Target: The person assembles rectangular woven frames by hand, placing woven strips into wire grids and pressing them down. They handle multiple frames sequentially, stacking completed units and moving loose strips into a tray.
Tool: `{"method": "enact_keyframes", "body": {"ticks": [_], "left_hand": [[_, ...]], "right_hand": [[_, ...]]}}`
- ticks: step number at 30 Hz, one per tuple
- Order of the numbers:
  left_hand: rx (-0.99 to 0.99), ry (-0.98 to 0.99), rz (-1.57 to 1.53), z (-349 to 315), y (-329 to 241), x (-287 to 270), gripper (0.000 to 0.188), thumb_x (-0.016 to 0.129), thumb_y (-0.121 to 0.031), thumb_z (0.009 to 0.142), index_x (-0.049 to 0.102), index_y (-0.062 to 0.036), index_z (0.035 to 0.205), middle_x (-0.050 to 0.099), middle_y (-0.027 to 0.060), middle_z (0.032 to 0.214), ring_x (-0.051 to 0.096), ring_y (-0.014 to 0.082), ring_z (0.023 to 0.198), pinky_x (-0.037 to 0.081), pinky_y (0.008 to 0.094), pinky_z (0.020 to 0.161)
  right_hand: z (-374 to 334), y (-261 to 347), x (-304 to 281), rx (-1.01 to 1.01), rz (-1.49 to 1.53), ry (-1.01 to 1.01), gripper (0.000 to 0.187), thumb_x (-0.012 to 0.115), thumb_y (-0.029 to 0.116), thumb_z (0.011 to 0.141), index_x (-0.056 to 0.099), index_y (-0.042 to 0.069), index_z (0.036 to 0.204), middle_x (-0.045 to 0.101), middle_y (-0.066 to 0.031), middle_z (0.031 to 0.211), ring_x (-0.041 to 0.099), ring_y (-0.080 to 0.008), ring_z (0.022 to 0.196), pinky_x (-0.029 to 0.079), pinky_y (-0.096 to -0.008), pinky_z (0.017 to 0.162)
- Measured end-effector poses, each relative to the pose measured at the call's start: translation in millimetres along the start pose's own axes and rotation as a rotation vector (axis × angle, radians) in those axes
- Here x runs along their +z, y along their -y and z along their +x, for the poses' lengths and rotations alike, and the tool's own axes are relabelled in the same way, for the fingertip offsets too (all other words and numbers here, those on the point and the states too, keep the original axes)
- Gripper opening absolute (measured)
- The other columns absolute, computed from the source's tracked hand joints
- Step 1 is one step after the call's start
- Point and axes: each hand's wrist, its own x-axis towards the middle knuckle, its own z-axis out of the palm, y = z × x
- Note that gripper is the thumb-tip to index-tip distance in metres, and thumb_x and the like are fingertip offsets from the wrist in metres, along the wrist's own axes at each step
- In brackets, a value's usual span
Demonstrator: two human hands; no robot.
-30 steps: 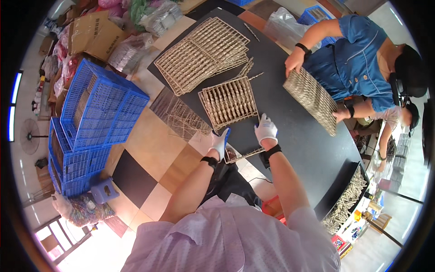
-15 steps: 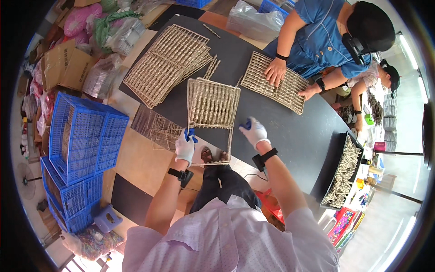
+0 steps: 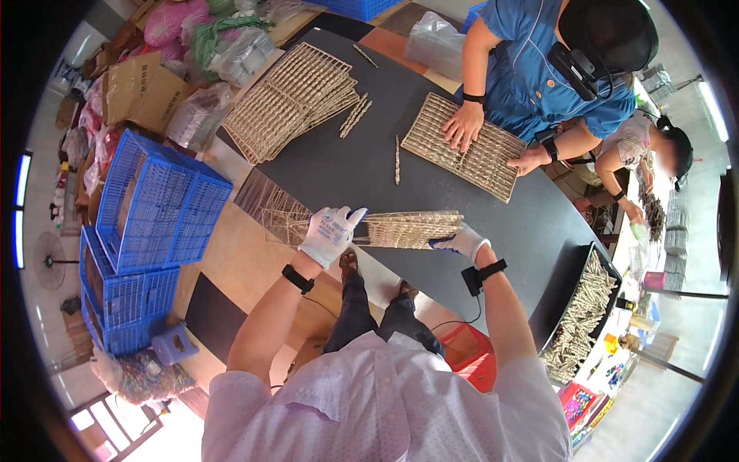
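Observation:
Both my hands wear white work gloves with blue fingertips. Between them, a beige panel of twisted strands in a thin rectangular frame (image 3: 412, 229) is seen nearly edge-on above the near table edge. My left hand (image 3: 329, 237) is closed at its left end, the thumb sticking up. Around the right end, my right hand (image 3: 464, 242) has its fingers curled. Across the dark table (image 3: 477, 227), a co-worker's hands rest on another twisted-strand panel (image 3: 460, 146). A stack of similar panels (image 3: 289, 100) lies at the far left of the table.
Loose twisted strands (image 3: 397, 159) lie on the table. At right stands a black tray (image 3: 612, 269) full of short pieces. Blue crates (image 3: 154, 204) are piled at left, near wire frames (image 3: 279, 215). A red stool (image 3: 471, 356) is beside my legs.
The panel has swung from hanging upright in my left hand to nearly edge-on between both hands. My right hand, apart from it before, has taken hold of its right end.

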Motion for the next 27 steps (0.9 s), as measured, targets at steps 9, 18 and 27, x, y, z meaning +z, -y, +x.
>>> {"method": "enact_keyframes", "body": {"ticks": [9,18,27], "left_hand": [[0.18,0.067,0.293,6.7,-53.6,26.9,0.038,0.051,-0.014,0.084,0.059,-0.0136,0.121,0.059,0.002,0.086,0.058,0.0165,0.082,0.045,0.0329,0.077],[0.146,-0.477,0.021,-31.2,-73.8,16.0,0.054,0.069,-0.023,0.074,0.054,-0.0096,0.124,0.054,0.0099,0.123,0.049,0.0273,0.119,0.034,0.0444,0.106],[-0.395,-0.031,-0.778,-5.5,-92.0,124.7,0.07,0.069,-0.034,0.084,0.038,-0.0032,0.138,0.046,0.0221,0.136,0.042,0.036,0.128,0.032,0.0417,0.109]], "right_hand": [[-47.0,-92.5,29.7,-0.259,0.0,-0.435,0.041,0.076,0.01,0.075,0.061,0.002,0.113,0.068,-0.0111,0.102,0.066,-0.0239,0.09,0.052,-0.0323,0.082],[-54.2,-51.1,19.8,-0.251,-0.075,-0.465,0.031,0.07,0.002,0.077,0.063,0.001,0.107,0.068,-0.0123,0.099,0.065,-0.0246,0.086,0.051,-0.0318,0.079],[-54.0,-68.5,23.7,-0.081,-0.17,-0.467,0.037,0.072,0.007,0.08,0.061,0.001,0.114,0.066,-0.0082,0.106,0.06,-0.019,0.099,0.046,-0.032,0.09]]}}
